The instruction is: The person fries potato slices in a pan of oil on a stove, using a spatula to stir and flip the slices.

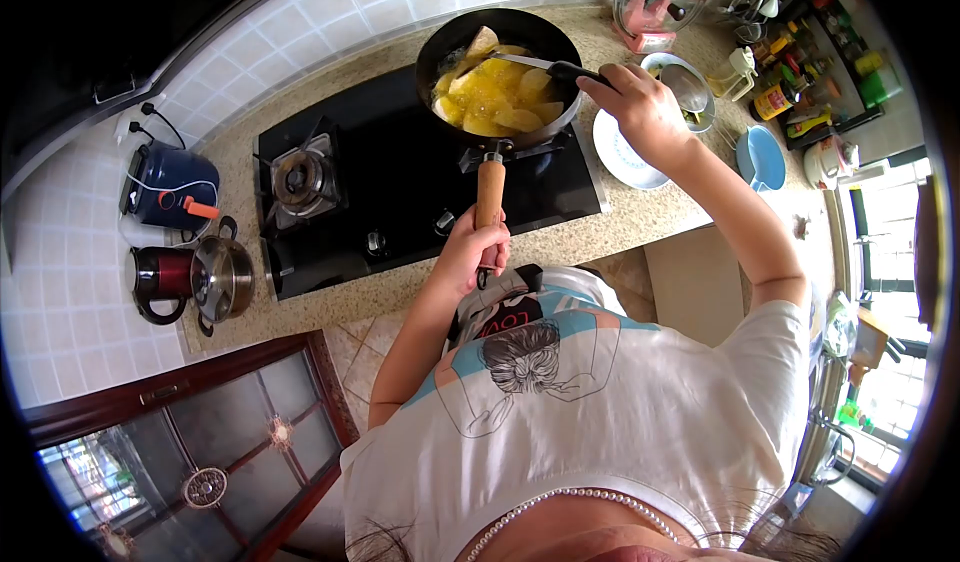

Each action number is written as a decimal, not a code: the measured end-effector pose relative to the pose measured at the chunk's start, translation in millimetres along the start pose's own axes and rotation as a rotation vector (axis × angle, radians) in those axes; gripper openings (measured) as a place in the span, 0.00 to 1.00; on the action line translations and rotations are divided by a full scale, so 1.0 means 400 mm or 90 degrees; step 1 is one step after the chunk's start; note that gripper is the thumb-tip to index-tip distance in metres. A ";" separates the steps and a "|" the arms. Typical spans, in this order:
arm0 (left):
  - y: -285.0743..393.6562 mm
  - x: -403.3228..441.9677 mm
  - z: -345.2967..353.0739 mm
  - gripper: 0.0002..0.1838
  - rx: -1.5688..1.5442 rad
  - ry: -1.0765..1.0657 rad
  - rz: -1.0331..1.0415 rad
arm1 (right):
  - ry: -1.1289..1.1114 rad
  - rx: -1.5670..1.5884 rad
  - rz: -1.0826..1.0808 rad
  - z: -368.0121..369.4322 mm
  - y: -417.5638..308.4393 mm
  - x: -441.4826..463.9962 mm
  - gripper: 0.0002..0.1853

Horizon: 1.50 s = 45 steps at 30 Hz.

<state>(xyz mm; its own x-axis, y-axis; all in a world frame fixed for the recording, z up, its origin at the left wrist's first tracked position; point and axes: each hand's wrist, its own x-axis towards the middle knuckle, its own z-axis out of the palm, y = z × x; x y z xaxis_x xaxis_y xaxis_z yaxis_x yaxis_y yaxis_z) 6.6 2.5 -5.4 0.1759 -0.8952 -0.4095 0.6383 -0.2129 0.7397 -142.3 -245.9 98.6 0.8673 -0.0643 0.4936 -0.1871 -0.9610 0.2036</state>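
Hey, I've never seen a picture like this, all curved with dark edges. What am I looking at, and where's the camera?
There's no machine here, just a person's bare hands. The single picture comes from a camera worn on their head, looking forward and down. The left hand grips the wooden handle of a dark pan over the black stove. The right hand holds a black-handled utensil reaching into it, among slices in bubbling yellow liquid. On the counter are a white plate, a blue container and a lidded pot.

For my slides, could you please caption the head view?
Left hand grips the wooden handle of a pan frying yellow slices; right hand holds a utensil.
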 end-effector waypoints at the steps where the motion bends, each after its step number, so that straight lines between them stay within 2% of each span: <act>1: 0.001 -0.001 -0.001 0.12 0.000 -0.005 -0.002 | 0.000 0.006 0.018 0.002 0.002 -0.003 0.22; 5: -0.001 0.001 -0.002 0.12 -0.005 -0.002 -0.006 | 0.023 0.029 0.037 0.027 -0.016 0.005 0.22; 8: 0.002 -0.002 0.000 0.13 -0.004 -0.004 -0.008 | -0.051 -0.007 0.014 0.042 -0.026 0.009 0.23; 12: -0.002 -0.003 0.001 0.13 -0.015 -0.001 -0.004 | -0.072 0.009 0.013 0.016 -0.025 0.007 0.23; 15: 0.000 -0.002 0.000 0.13 -0.005 0.001 0.001 | -0.008 -0.003 0.037 -0.008 -0.006 0.007 0.21; 19: 0.001 0.001 -0.002 0.13 -0.002 -0.005 0.001 | 0.008 0.045 0.137 -0.026 0.022 -0.001 0.20; 22: 0.001 0.000 -0.001 0.13 -0.005 -0.004 0.000 | 0.062 0.187 0.233 -0.040 0.031 -0.012 0.17; 31: 0.003 -0.003 0.003 0.13 -0.010 -0.004 -0.003 | 0.019 0.330 0.280 -0.043 -0.004 -0.043 0.14; 36: 0.002 -0.003 0.005 0.12 -0.011 0.000 -0.002 | 0.053 0.283 0.308 0.001 -0.018 -0.043 0.14; 39: 0.006 -0.004 0.006 0.12 -0.013 0.002 -0.007 | 0.093 0.256 0.348 -0.006 0.001 -0.043 0.14; 45: 0.003 -0.003 0.004 0.11 -0.013 -0.001 -0.007 | 0.108 0.207 0.342 -0.047 0.033 -0.059 0.13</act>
<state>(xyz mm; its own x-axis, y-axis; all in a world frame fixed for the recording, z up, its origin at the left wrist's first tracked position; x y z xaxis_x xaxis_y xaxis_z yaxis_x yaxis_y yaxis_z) 6.1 2.6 -3.1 0.1674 -0.8939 -0.4159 0.6549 -0.2145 0.7246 -174.0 -252.2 105.5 0.6020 -0.5415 0.5868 -0.4026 -0.8405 -0.3626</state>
